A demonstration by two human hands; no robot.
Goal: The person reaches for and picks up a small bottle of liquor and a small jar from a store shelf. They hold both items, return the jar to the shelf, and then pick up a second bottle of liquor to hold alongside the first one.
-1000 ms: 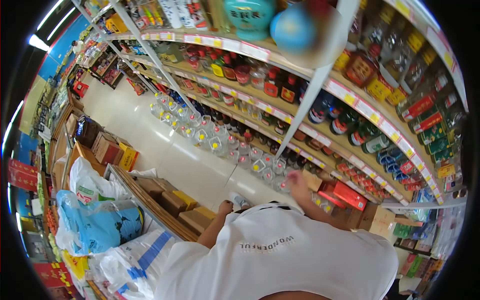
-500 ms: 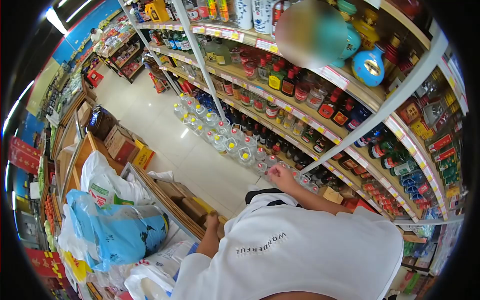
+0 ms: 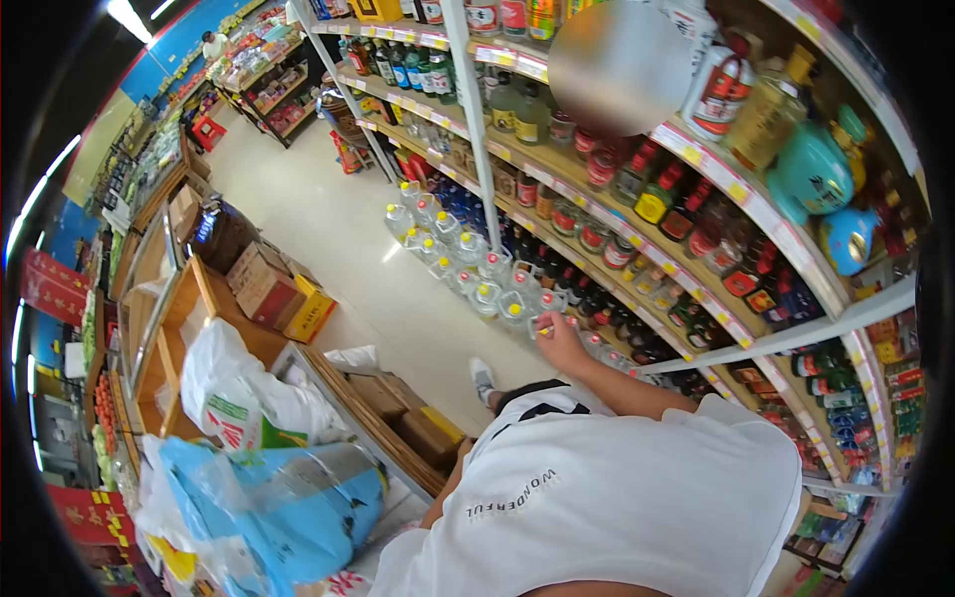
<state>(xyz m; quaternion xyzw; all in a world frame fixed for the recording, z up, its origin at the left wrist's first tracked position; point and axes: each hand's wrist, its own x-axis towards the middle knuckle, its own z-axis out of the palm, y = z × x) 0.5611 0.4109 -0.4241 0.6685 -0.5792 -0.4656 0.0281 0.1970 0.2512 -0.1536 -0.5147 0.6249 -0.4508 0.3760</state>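
Note:
My right hand (image 3: pixel 559 343) is in front of my body, its fingers curled in, with nothing visible in them. Behind it stand clear jugs (image 3: pixel 515 306) with yellow and red caps, in rows on the floor along the shelf. The hand looks apart from the jugs. My left forearm (image 3: pixel 446 495) shows only in part beside my white shirt (image 3: pixel 617 488); the left hand itself is hidden.
On my right, long shelves (image 3: pixel 637 254) hold many bottles. To the left stand a bin with cardboard boxes (image 3: pixel 428 433), a blue plastic bag (image 3: pixel 269 507), a white bag (image 3: pixel 239 388) and cartons (image 3: pixel 264 289). A tiled aisle (image 3: pixel 298 189) runs ahead; a person (image 3: pixel 214 45) is far off.
The view has shifted forward along the aisle, so shelves and bags sit nearer. A shoe has come into view below. My left hand has gone out of sight; my right hand stays curled.

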